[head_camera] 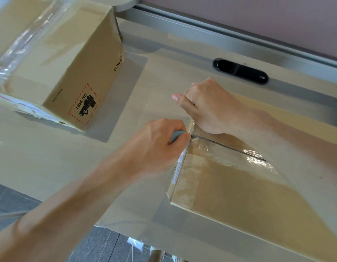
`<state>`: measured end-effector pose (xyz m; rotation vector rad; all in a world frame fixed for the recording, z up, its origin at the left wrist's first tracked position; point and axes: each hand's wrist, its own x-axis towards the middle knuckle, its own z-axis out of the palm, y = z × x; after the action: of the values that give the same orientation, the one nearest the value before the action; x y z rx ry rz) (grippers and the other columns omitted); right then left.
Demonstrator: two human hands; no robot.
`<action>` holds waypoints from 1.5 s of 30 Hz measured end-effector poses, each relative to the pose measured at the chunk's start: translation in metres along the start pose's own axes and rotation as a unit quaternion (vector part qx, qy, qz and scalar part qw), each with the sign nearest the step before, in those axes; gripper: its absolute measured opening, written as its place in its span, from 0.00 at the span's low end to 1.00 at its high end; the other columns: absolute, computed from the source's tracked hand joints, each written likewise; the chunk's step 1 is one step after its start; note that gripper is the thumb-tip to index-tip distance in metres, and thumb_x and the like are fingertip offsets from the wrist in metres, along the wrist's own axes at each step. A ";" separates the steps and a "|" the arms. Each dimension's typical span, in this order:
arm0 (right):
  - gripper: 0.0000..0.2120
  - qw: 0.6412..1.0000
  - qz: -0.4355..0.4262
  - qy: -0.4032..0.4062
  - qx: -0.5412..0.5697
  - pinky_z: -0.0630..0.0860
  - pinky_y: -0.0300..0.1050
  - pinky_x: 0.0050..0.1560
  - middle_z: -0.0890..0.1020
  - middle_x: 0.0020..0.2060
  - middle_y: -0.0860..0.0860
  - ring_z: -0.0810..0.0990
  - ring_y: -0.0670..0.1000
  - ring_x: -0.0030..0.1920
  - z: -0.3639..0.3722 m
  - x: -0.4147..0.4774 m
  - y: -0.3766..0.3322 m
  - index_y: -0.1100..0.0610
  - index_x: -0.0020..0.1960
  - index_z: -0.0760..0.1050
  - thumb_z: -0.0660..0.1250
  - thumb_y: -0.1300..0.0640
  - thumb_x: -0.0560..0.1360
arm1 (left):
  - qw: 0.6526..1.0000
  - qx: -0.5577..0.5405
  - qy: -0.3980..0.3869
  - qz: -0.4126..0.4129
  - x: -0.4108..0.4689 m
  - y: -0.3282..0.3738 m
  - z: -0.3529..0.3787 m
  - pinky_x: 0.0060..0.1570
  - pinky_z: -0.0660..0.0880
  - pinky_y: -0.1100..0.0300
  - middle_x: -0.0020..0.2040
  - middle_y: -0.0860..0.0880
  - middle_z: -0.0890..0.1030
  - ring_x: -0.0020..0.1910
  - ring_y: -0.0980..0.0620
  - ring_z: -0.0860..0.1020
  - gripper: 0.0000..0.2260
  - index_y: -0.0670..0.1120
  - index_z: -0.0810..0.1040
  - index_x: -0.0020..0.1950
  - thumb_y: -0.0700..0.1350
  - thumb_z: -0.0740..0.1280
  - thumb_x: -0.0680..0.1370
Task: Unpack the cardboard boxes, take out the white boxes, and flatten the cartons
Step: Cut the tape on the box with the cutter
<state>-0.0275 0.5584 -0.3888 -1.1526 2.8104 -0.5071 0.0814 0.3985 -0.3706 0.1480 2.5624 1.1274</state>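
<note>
1. A strip of grey floor [12,201] shows below the near edge of the pale wooden surface [50,167].
2. A brown carton [239,195] lies closed on the surface at the right. Clear tape [230,148] runs along its top seam.
3. The left hand [160,146] reaches in from the lower left. Its fingers are curled tightly around a small blue-grey tool [176,136], held at the carton's left end where the taped seam starts.
4. The right hand [209,108] rests on the same carton's far left corner, fingers curled over the edge and thumb pointing left.
5. A 2nd carton [65,59], also taped shut, stands well apart at the far left. Its end shows a red-bordered "UN 3481" label [85,104].
6. Beyond the hands, a black oval slot [240,71] sits in the surface, with a metal rail [220,35] behind it.
</note>
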 end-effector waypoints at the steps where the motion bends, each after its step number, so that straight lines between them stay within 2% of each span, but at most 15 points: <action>1: 0.31 1.000 0.001 0.000 -0.002 0.58 0.42 0.50 0.67 0.23 0.52 0.71 0.57 0.29 0.000 0.000 0.000 0.57 0.26 0.60 0.52 0.49 0.88 | 1.000 0.001 -0.004 -0.003 0.000 0.001 -0.002 0.23 0.63 0.65 0.25 0.54 0.69 0.23 0.55 0.66 0.15 0.42 0.75 0.39 0.47 0.62 0.83; 5: 0.31 1.000 0.002 0.006 -0.007 0.57 0.41 0.49 0.67 0.22 0.53 0.70 0.56 0.29 0.001 0.000 0.000 0.56 0.26 0.60 0.52 0.48 0.88 | 1.000 0.002 0.005 -0.026 -0.005 0.002 0.000 0.23 0.63 0.63 0.25 0.52 0.70 0.24 0.54 0.67 0.15 0.42 0.75 0.39 0.48 0.62 0.82; 8: 0.31 1.000 -0.001 0.008 -0.010 0.57 0.41 0.49 0.65 0.22 0.52 0.69 0.55 0.28 0.001 0.000 0.000 0.57 0.26 0.59 0.52 0.49 0.88 | 0.999 0.025 0.039 -0.022 -0.012 0.006 0.007 0.27 0.65 0.60 0.27 0.48 0.74 0.29 0.52 0.70 0.16 0.44 0.75 0.38 0.49 0.61 0.83; 13: 0.31 1.000 -0.005 0.009 -0.007 0.58 0.43 0.49 0.65 0.22 0.52 0.69 0.55 0.28 0.000 0.000 -0.001 0.57 0.27 0.59 0.53 0.49 0.88 | 0.997 0.011 0.050 -0.049 -0.014 0.004 0.009 0.25 0.65 0.63 0.25 0.50 0.71 0.27 0.53 0.70 0.15 0.45 0.76 0.37 0.49 0.62 0.82; 17: 0.31 1.000 0.000 0.012 0.003 0.56 0.40 0.47 0.64 0.22 0.52 0.69 0.56 0.28 0.000 0.000 -0.001 0.57 0.27 0.58 0.53 0.49 0.88 | 0.996 0.022 0.085 -0.023 -0.020 0.002 0.015 0.29 0.67 0.60 0.27 0.47 0.74 0.33 0.50 0.74 0.15 0.45 0.75 0.37 0.50 0.61 0.81; 20: 0.31 1.000 0.008 0.015 0.017 0.54 0.37 0.45 0.63 0.21 0.51 0.70 0.57 0.28 0.000 -0.001 0.000 0.57 0.26 0.58 0.54 0.49 0.88 | 0.994 0.024 0.104 0.006 -0.022 -0.001 0.021 0.30 0.66 0.58 0.28 0.48 0.74 0.31 0.50 0.73 0.16 0.46 0.74 0.38 0.52 0.59 0.82; 24: 0.31 0.999 0.012 0.019 0.028 0.60 0.42 0.49 0.63 0.21 0.52 0.70 0.57 0.28 0.000 -0.001 -0.002 0.57 0.26 0.59 0.54 0.49 0.87 | 0.992 -0.057 0.113 0.012 -0.024 -0.009 0.028 0.29 0.66 0.59 0.29 0.51 0.75 0.30 0.51 0.73 0.15 0.48 0.75 0.38 0.50 0.62 0.83; 26: 0.31 0.999 0.012 0.020 0.027 0.57 0.40 0.47 0.64 0.22 0.52 0.72 0.59 0.30 0.000 -0.001 -0.002 0.58 0.27 0.59 0.54 0.49 0.87 | 0.990 -0.097 0.102 -0.004 -0.023 -0.014 0.031 0.31 0.69 0.53 0.29 0.50 0.74 0.29 0.51 0.72 0.14 0.47 0.75 0.39 0.53 0.60 0.80; 28: 0.31 0.999 0.013 0.022 0.028 0.56 0.38 0.47 0.65 0.22 0.52 0.73 0.59 0.31 0.000 -0.002 -0.001 0.58 0.27 0.59 0.54 0.48 0.87 | 0.983 -0.164 0.082 -0.015 -0.021 -0.020 0.033 0.31 0.67 0.50 0.29 0.51 0.71 0.29 0.50 0.70 0.14 0.46 0.76 0.39 0.54 0.61 0.79; 32: 0.32 0.999 0.013 0.020 0.034 0.57 0.38 0.47 0.66 0.21 0.52 0.73 0.58 0.30 0.000 -0.002 -0.002 0.57 0.26 0.60 0.54 0.48 0.87 | 0.949 -0.310 0.048 -0.029 -0.019 -0.026 0.038 0.27 0.63 0.67 0.29 0.56 0.67 0.26 0.57 0.64 0.13 0.44 0.75 0.40 0.50 0.63 0.80; 34: 0.32 0.999 0.012 0.016 0.037 0.58 0.39 0.48 0.66 0.21 0.52 0.74 0.58 0.29 0.000 -0.003 -0.001 0.57 0.26 0.61 0.54 0.48 0.88 | 0.933 -0.359 0.030 -0.020 -0.016 -0.025 0.038 0.27 0.62 0.69 0.30 0.56 0.66 0.26 0.58 0.63 0.14 0.41 0.74 0.41 0.49 0.63 0.81; 39: 0.31 0.999 0.007 0.013 0.034 0.58 0.38 0.47 0.66 0.21 0.51 0.72 0.57 0.28 0.001 -0.002 -0.002 0.57 0.26 0.61 0.53 0.49 0.88 | 0.961 -0.268 0.065 -0.004 -0.010 -0.024 0.028 0.32 0.61 0.58 0.28 0.57 0.67 0.27 0.52 0.64 0.14 0.48 0.75 0.40 0.55 0.62 0.80; 42: 0.31 0.999 0.008 0.014 0.028 0.56 0.36 0.41 0.64 0.21 0.51 0.70 0.56 0.27 -0.001 -0.003 -0.002 0.57 0.26 0.60 0.54 0.49 0.88 | 0.981 -0.177 0.083 0.003 -0.013 -0.019 0.023 0.28 0.64 0.51 0.28 0.51 0.68 0.28 0.50 0.67 0.14 0.47 0.74 0.40 0.53 0.61 0.81; 43: 0.31 1.000 0.007 0.014 0.027 0.55 0.35 0.41 0.64 0.20 0.51 0.70 0.56 0.26 -0.001 -0.003 -0.001 0.57 0.26 0.60 0.54 0.49 0.88 | 0.987 -0.142 0.078 0.006 -0.013 -0.016 0.022 0.29 0.66 0.50 0.29 0.49 0.70 0.28 0.51 0.68 0.15 0.46 0.74 0.40 0.53 0.61 0.81; 45: 0.32 1.000 0.009 0.013 0.026 0.54 0.35 0.41 0.64 0.21 0.51 0.69 0.56 0.26 -0.001 -0.003 -0.002 0.57 0.26 0.59 0.54 0.49 0.88 | 0.993 -0.095 0.068 0.003 -0.010 -0.010 0.021 0.26 0.64 0.58 0.28 0.50 0.70 0.26 0.55 0.67 0.15 0.46 0.74 0.40 0.52 0.61 0.83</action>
<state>-0.0248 0.5595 -0.3870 -1.1176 2.8084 -0.5939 0.0988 0.4043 -0.3882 0.0348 2.5535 1.4207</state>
